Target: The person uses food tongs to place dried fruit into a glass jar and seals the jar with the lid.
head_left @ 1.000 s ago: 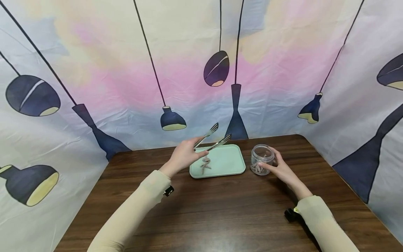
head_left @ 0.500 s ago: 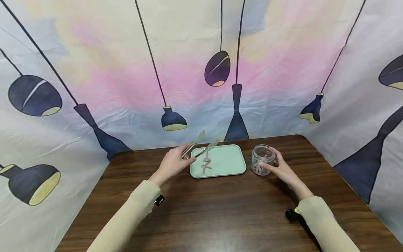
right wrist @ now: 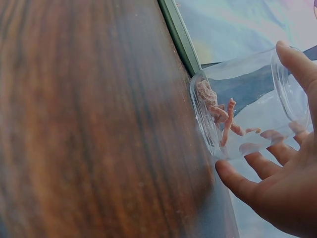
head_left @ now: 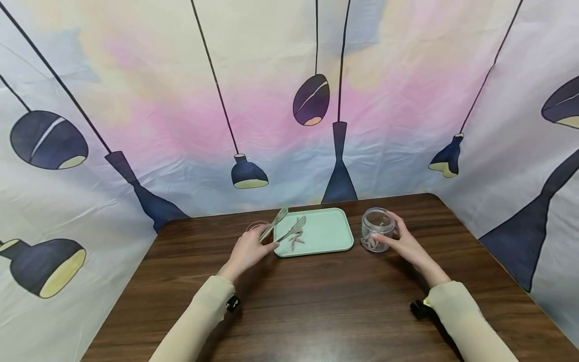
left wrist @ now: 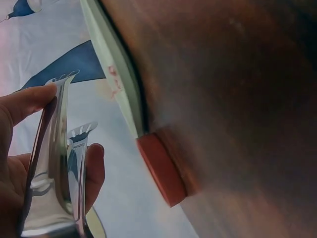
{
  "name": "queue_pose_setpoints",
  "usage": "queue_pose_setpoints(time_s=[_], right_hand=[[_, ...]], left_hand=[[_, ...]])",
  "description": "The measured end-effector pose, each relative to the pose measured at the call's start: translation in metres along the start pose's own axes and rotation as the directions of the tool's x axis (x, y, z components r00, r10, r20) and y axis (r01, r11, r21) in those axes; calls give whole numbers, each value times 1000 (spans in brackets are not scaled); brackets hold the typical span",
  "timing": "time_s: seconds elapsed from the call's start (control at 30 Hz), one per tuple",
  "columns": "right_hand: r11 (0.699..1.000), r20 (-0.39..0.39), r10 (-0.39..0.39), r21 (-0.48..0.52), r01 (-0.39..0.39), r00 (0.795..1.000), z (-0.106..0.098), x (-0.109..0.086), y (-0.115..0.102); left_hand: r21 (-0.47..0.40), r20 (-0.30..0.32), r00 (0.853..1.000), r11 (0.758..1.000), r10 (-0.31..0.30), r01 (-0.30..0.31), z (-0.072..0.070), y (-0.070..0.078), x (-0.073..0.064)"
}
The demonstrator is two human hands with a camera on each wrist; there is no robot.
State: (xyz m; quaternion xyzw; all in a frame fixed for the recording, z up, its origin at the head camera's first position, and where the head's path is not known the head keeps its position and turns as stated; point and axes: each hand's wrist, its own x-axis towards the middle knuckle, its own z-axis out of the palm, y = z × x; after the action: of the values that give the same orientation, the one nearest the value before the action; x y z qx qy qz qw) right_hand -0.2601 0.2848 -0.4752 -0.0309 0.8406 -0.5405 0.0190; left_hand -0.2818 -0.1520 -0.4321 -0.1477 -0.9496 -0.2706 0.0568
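My left hand (head_left: 246, 252) grips metal tongs (left wrist: 49, 163), their two arms spread apart. In the head view the tong tips (head_left: 281, 214) overlap the left part of a pale green tray (head_left: 327, 232). A few thin pinkish-brown strips (head_left: 296, 243) lie there on the tray, close to the lower tip. To the right of the tray, my right hand (head_left: 407, 246) holds a clear jar (head_left: 378, 229) round its side, thumb at the front. More such strips (right wrist: 228, 121) sit at the bottom of the upright jar, which has no lid on.
Just left of the tray, partly behind my left hand, lies a round red lid (left wrist: 162, 168). Everything stands on a dark wooden table (head_left: 325, 301). A cloth printed with lamps (head_left: 289, 100) hangs right behind the table's far edge.
My left hand has come left and nearer to me, lowering the tongs from above the tray's far edge towards the strips. The red lid shows now. My right hand and the jar stay put.
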Motion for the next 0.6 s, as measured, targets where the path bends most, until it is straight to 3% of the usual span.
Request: queue_pose_setpoints(time_s=[0.3,0.6], right_hand=[[1000,-1,1,-9,-1,1000,1,1,-1],[1000,1,8,-10,-8,1000,1,1,0]], left_hand=[[0,-6,1000,1000,23,-23,11,-5,4],[22,36,999,999,26,-27,19,-3,2]])
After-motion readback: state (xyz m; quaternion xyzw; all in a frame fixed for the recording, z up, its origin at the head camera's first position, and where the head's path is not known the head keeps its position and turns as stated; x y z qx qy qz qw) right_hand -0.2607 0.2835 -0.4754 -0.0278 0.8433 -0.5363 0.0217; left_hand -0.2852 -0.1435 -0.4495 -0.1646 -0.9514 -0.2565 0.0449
